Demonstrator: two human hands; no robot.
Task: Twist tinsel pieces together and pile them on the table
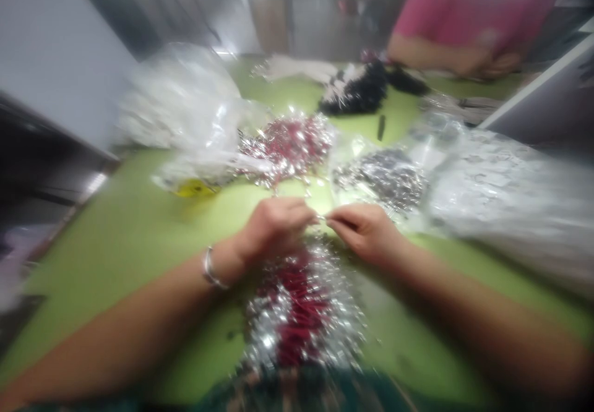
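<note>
My left hand (pixel 281 223), with a silver bracelet (pixel 213 268) on the wrist, is pinched closed near the middle of the view. Facing it, my right hand (pixel 364 229) is pinched too. Their fingertips almost meet at a tiny shiny piece, too small and blurred to name. Just below the hands lies a pile of dark red strands with silvery ends (pixel 301 313), close to my body. Beyond the hands is a second red and silver pile (pixel 294 143). A clear bag with small silvery pieces (pixel 394 177) lies beyond my right hand.
Large clear plastic bags lie on the green table (pixel 106 263), one at the back left (pixel 185 99) and one at the right (pixel 510 183). A yellow item (pixel 197 187) is at the left bag. Black and white bundles (pixel 357 90) lie farther back, near a person in pink (pixel 473 10).
</note>
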